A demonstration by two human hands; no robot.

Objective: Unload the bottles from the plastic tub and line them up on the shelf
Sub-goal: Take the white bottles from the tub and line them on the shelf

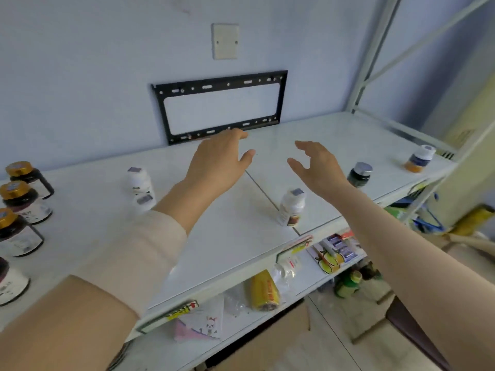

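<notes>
"Pale blue wall at the back, with a black mounting bracket (219, 84) and a blank wall plate (225, 41) above it. What stands on the white shelf (227, 223)?"

"Bottles, all upright: long axis vertical, caps up. A row of gold-capped dark bottles (22, 202) runs along the left edge. Two white bottles (139, 180) stand left of the middle, the nearer one partly hidden by the left forearm."

"And to the right?"

"A single white bottle (292, 207) near the front edge, beside a seam in the shelf top. Further right there is a silver-capped dark bottle (360, 174), and an orange bottle (419, 159) with a white cap stands near the right front corner."

"The hands?"

"The left hand (219, 156) and right hand (316, 164) hover over the middle, toward the back edge. Their fingers are spread and hold nothing — clear of each other and of every bottle. A cream sleeve (139, 250) wraps the left forearm."

"Below?"

"A lower shelf (308, 279) with a yellow roll (262, 290) and packets — and a white metal upright (372, 54) at the right back corner."
</notes>
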